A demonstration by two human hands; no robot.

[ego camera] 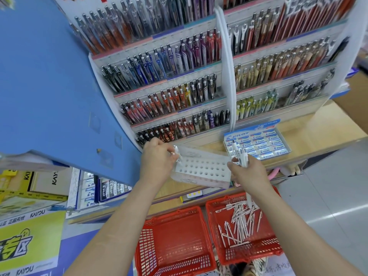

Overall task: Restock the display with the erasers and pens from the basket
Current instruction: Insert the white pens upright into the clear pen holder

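Observation:
A white pen holder tray [201, 168] with rows of round holes lies on the wooden counter below the pen display [179, 92]. My left hand [157, 158] pinches a single white pen [177, 154] at the tray's left end. My right hand [249, 172] grips a bundle of white pens [242, 156] at the tray's right end. On the floor, the right red basket [266, 248] holds several white pens [241, 222]. The left red basket [173, 242] looks empty. A blue Pilot eraser box [258, 144], full of erasers, sits on the counter behind my right hand.
A big blue panel [49, 86] juts out on the left beside the display. Kayou boxes [29, 184] and Pilot packs [111, 188] fill the lower left shelf. Grey floor [328, 196] lies to the right of the baskets.

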